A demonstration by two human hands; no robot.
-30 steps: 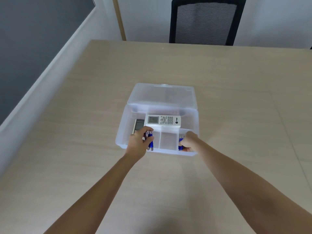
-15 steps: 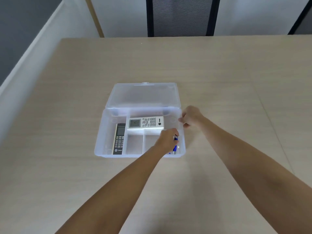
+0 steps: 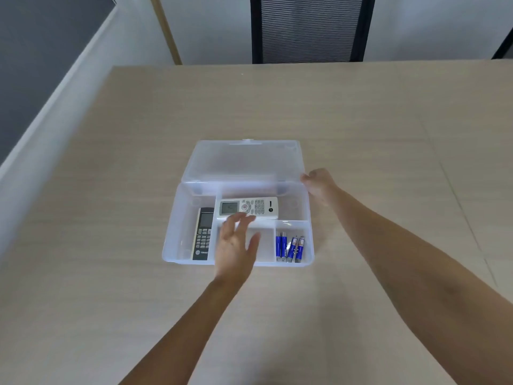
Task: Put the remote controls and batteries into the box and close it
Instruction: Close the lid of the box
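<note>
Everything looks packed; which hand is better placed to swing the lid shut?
Probably the right hand: it sits at the right end of the clear plastic box's open lid, by the hinge line. The left hand hovers open over the front compartments.

- The slim black remote control (image 3: 203, 234) with grey keys, lying in the left compartment of the box, carries a round white logo and a short white brand word at its near end — it looks like "TRANE", though the letters are blurred.
- The white rectangular remote control (image 3: 248, 208) carries a small round dark logo with a tiny dark word beside it — too small to read.
- The blue cylindrical batteries (image 3: 290, 249) bear print that cannot be read.
</note>
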